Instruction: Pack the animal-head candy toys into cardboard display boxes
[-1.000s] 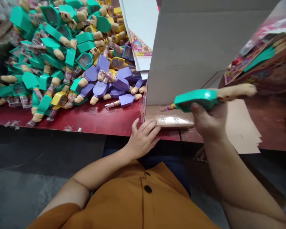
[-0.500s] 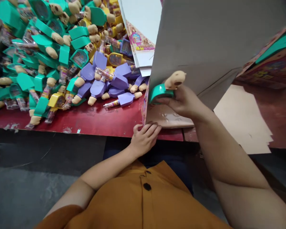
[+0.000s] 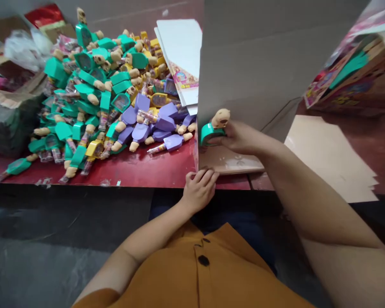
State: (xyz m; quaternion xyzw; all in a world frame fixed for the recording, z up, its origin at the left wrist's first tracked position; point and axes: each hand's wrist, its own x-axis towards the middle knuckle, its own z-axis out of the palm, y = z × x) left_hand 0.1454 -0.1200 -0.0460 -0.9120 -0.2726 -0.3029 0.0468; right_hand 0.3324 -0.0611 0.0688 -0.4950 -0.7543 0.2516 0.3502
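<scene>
A cardboard display box (image 3: 263, 64) stands open in front of me, its tall grey panel upright. My right hand (image 3: 240, 136) is closed on a green toy (image 3: 208, 132) with a beige animal head, inside the box near its left wall. My left hand (image 3: 200, 188) lies with bent fingers on the box's front left corner and the table edge; its fingertips press on the rim. Left of the box, purple toys (image 3: 165, 122) lie at the near side of a big pile of green toys (image 3: 86, 94), with yellow ones (image 3: 158, 99) behind them.
White printed sheets (image 3: 181, 55) lean behind the box's left side. Pinkish card sheets (image 3: 327, 158) lie on the red table (image 3: 147, 169) at the right. Another printed box (image 3: 356, 90) stands at the far right. Plastic bags (image 3: 25, 49) and cartons are at the far left.
The view has shifted, showing more of the left side. My right hand and the green toy sit slightly lower against the box. My left hand stays at the box's corner.
</scene>
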